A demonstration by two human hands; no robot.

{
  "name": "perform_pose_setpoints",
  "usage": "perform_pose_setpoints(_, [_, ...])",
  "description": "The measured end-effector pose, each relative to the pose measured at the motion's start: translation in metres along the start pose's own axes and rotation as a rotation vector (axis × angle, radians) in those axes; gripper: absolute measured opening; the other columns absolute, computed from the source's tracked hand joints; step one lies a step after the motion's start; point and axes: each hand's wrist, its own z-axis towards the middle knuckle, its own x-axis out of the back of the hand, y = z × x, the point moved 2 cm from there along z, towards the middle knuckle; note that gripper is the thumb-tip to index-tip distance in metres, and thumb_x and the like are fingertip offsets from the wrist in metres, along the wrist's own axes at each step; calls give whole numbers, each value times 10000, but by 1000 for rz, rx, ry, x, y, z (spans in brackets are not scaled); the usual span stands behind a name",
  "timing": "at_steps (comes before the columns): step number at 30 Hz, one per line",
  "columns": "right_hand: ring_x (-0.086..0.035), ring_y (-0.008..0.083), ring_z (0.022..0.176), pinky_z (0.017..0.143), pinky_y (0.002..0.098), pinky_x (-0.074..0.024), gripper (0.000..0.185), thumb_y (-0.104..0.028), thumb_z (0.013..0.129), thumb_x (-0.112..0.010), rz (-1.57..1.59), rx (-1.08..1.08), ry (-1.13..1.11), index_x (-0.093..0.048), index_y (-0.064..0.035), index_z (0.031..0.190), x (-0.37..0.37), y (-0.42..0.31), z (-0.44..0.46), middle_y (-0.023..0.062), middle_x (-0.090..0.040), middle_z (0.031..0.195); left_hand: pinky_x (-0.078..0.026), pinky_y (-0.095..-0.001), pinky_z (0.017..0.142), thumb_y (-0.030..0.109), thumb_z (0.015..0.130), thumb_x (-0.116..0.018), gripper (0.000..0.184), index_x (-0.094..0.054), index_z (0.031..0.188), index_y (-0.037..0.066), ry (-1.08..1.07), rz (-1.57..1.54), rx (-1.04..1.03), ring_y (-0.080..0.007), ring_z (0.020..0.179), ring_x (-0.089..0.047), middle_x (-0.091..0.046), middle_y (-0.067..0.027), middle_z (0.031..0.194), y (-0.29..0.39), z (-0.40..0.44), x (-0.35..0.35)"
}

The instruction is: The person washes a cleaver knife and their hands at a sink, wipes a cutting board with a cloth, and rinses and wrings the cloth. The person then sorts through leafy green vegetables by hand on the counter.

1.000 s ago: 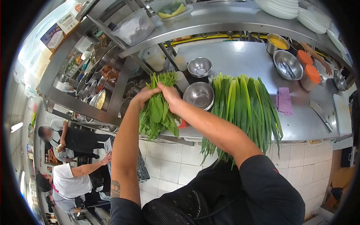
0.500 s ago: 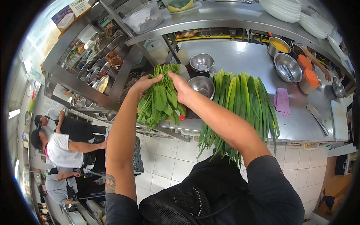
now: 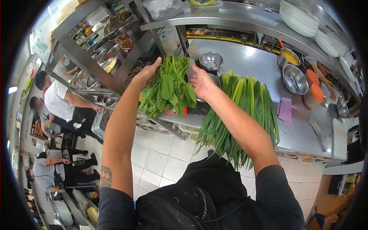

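Observation:
A bunch of leafy greens (image 3: 168, 86), stems toward the back and broad leaves toward me, lies at the left end of the steel counter. On its left side is my left hand (image 3: 147, 72), fingers stretched; whether it touches the leaves I cannot tell. To the right of the bunch, a gap away, my right hand (image 3: 204, 83) is open with fingers apart and holds nothing. Behind that hand a small steel bowl (image 3: 215, 79) is partly hidden. A thick row of long green leek-like leaves (image 3: 245, 103) lies beside my right forearm, its tips hanging over the counter edge.
More steel bowls (image 3: 211, 60) stand behind. To the right are a purple cloth (image 3: 284, 110), a knife (image 3: 317, 133), a white board (image 3: 339, 138) and orange-lidded tubs (image 3: 317, 92). A steel shelf (image 3: 230, 23) runs overhead. Several people stand at the left; another person's arm reaches in at right.
My hands have moved apart, away from the stems of the leafy bunch, which now lies spread between them. The view has shifted slightly.

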Motion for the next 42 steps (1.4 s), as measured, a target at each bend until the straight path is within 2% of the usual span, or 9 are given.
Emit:
perform_pose_setpoints(5, [-80, 360, 1549, 1235, 474, -160, 974, -516, 982, -542, -105, 1, -7, -24, 56, 1578, 9, 4, 3, 266, -24, 1661, -272, -518, 1156, 841, 862, -445, 1130, -327, 1522, -68, 27, 25, 3, -444, 1414, -373, -359, -313, 1541, -5, -3, 1])
perform_pose_setpoints(13, [-422, 316, 1342, 1005, 471, -477, 731, -239, 872, -765, -273, 147, 12, -383, -36, 1462, 15, 23, -13, 209, -446, 1453, -342, -478, 1114, 799, 883, -482, 1033, -332, 1550, 25, -21, -68, -39, -350, 1369, -409, -457, -226, 1470, -23, -7, 13])
perform_pose_setpoints(22, [-410, 323, 1338, 1108, 548, -272, 618, -235, 804, -805, -500, 171, 137, -544, -100, 1349, 6, 36, -11, 154, -478, 1437, -420, -364, 1036, 643, 990, -483, 775, -513, 1395, -17, 236, -220, -533, -243, 1165, -583, -621, -178, 1260, -59, -112, 16])
perform_pose_setpoints(23, [-588, 256, 1121, 923, 401, -501, 459, -191, 869, -759, -538, 194, 172, -559, -40, 1254, 3, 36, -10, 125, -606, 1227, -422, -361, 1035, 612, 1006, -481, 736, -521, 1390, -15, 262, -274, -568, -239, 1177, -585, -628, -172, 1263, -68, -125, 18])
perform_pose_setpoints(26, [-311, 373, 1442, 1168, 564, -223, 823, -453, 854, -755, -610, 82, 216, -414, -49, 1484, 10, 36, 5, 206, -362, 1552, -434, -355, 1005, 563, 1030, -468, 665, -533, 1391, 8, 379, -347, -565, -227, 1195, -594, -632, -139, 1295, -105, -171, 25])
perform_pose_setpoints(28, [-42, 432, 1532, 1200, 603, -63, 997, -586, 814, -742, -654, 74, 104, -314, -69, 1552, 13, 34, 4, 242, -62, 1665, -426, -351, 985, 541, 1046, -440, 626, -544, 1392, 30, 472, -504, -489, -215, 1181, -603, -642, -114, 1286, -144, -196, 26])
perform_pose_setpoints(31, [-361, 381, 1406, 1138, 586, -256, 922, -618, 812, -736, -708, 60, 159, -395, -82, 1480, 24, 27, 19, 184, -282, 1590, -404, -369, 1004, 535, 1054, -411, 611, -545, 1389, 41, 538, -718, -399, -218, 1189, -605, -655, -106, 1273, -249, -209, 16])
perform_pose_setpoints(36, [-343, 389, 1416, 1148, 578, -246, 891, -651, 864, -666, -689, 28, 124, -372, -76, 1477, 12, 30, 4, 187, -276, 1594, -386, -381, 1045, 555, 1024, -455, 614, -553, 1366, 55, 710, -1129, 70, -226, 1157, -618, -656, -131, 1270, -465, -264, -54])
perform_pose_setpoints(42, [-339, 389, 1413, 1156, 590, -235, 796, -682, 893, -607, -679, 46, 191, -438, -54, 1353, 14, 29, 9, 199, -316, 1539, -445, -330, 843, 584, 961, -539, 649, -566, 1304, 34, 917, -1501, 686, -218, 990, -663, -680, -138, 1127, -699, -395, -288])
